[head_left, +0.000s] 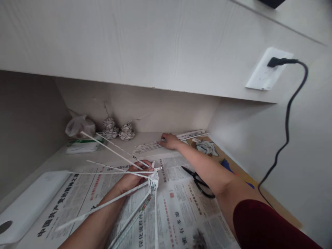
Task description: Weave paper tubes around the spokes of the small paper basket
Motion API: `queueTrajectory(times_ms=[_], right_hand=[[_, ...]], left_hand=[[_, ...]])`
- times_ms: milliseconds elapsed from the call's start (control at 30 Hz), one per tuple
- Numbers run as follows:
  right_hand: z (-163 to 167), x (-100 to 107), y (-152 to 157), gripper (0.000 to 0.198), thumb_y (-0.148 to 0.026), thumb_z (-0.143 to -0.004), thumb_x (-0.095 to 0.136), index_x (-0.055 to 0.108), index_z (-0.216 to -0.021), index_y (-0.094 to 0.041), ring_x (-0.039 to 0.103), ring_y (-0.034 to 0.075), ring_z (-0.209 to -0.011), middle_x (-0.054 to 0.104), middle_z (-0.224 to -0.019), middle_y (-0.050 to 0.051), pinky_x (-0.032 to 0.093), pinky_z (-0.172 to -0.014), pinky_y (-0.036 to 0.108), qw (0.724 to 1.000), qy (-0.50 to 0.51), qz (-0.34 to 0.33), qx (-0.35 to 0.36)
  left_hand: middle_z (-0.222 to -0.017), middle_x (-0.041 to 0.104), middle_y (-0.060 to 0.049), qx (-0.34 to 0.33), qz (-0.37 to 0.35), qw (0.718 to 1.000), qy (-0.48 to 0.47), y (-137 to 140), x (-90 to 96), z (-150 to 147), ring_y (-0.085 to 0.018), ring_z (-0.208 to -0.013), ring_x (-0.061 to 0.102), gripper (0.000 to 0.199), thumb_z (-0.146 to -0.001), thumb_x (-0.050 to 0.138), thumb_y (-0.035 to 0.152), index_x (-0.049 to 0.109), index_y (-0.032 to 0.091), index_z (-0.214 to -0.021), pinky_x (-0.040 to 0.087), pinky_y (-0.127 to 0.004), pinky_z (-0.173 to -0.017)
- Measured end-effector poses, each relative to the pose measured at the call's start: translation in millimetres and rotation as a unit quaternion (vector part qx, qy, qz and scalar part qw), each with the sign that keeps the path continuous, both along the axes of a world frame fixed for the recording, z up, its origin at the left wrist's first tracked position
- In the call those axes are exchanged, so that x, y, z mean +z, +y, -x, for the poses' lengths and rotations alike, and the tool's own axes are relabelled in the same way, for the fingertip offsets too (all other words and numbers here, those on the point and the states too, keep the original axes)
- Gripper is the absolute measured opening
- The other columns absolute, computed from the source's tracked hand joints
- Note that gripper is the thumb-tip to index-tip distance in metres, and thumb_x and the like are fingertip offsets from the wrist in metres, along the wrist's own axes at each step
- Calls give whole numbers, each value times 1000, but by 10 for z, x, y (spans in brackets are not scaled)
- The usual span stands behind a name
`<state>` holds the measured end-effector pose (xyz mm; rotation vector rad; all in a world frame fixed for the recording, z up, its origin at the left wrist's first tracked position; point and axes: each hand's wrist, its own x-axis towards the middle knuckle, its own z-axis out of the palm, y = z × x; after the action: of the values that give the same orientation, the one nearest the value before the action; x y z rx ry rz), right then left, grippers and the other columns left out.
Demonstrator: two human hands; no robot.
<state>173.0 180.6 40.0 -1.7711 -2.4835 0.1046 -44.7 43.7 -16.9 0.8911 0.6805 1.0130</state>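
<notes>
My left hand (137,176) is closed around a small paper weaving (153,181) made of rolled newspaper. Several long thin paper sticks fan out from it to the left and towards me. Farther back, my right hand (169,141) reaches to a bundle of rolled paper sticks (192,135) lying along the rear of the desk. Its fingers are bent over the sticks; whether they grip any is unclear. Black-handled scissors (199,183) lie on the newspaper (176,207) beneath my right forearm.
Two woven paper gourds (110,129) (127,132) stand at the back wall. Left of them, a plastic bag (80,127) rests above a green-and-white packet (84,145). A white board (33,204) lies at left. Crumpled paper (206,147) sits at right; a black cable (287,124) hangs from the socket.
</notes>
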Motion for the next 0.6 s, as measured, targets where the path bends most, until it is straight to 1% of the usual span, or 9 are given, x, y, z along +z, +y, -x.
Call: queueTrajectory(times_ms=[100, 233, 300, 367, 433, 500, 600], right_hand=[[-43, -25, -141, 46, -54, -95, 57, 61, -131, -25, 58, 27, -122, 66, -133, 9, 42, -98, 36, 999, 16, -4, 34], [-82, -61, -265, 41, -50, -95, 58, 65, -128, -27, 58, 27, -124, 67, -132, 8, 40, -101, 39, 996, 38, -7, 84], [-100, -72, -305, 40, -49, -96, 58, 65, -128, -27, 58, 27, -124, 67, -132, 8, 39, -102, 40, 995, 48, -3, 92], [-118, -78, -339, 42, -48, -96, 57, 63, -131, -26, 55, 27, -128, 65, -136, 8, 37, -105, 44, 994, 58, -10, 95], [-135, -74, -373, 47, -48, -95, 59, 59, -136, -26, 48, 28, -135, 59, -144, 9, 33, -108, 47, 993, 61, -35, 89], [-153, -56, -408, 50, -47, -94, 60, 58, -138, -24, 43, 29, -138, 55, -147, 11, 32, -109, 48, 994, 51, -69, 67], [-197, -10, -446, 42, -44, -98, 54, 63, -130, -19, 49, 30, -130, 62, -136, 14, 36, -106, 43, 995, 14, -101, -17]], left_hand=[[-62, 64, 2, -5, -4, 1000, -1, -5, 6, 3, -12, -53, 58, 42, -52, 96, 33, 63, 16, -73, 45, -24, -54], [-64, 65, 1, -7, -2, 1000, 7, -28, 32, 1, -12, -53, 58, 42, -55, 96, 33, 64, 16, -75, 44, -23, -52], [-64, 65, 1, -8, 0, 1000, 8, -38, 44, 1, -12, -53, 59, 42, -55, 96, 33, 63, 16, -75, 44, -23, -52], [-63, 65, 1, -10, 2, 1000, 9, -43, 53, -1, -11, -52, 58, 42, -55, 96, 33, 63, 16, -74, 44, -22, -52], [-64, 66, 1, -10, 3, 1000, 11, -44, 58, -2, -12, -53, 59, 42, -55, 96, 33, 63, 16, -75, 46, -23, -53], [-64, 67, 0, -9, 4, 1000, 10, -42, 60, -2, -13, -54, 61, 42, -54, 96, 32, 63, 16, -76, 46, -23, -53], [-63, 66, 0, -10, 5, 1000, 1, -39, 65, -2, -12, -53, 60, 42, -54, 96, 32, 64, 15, -76, 46, -22, -52]])
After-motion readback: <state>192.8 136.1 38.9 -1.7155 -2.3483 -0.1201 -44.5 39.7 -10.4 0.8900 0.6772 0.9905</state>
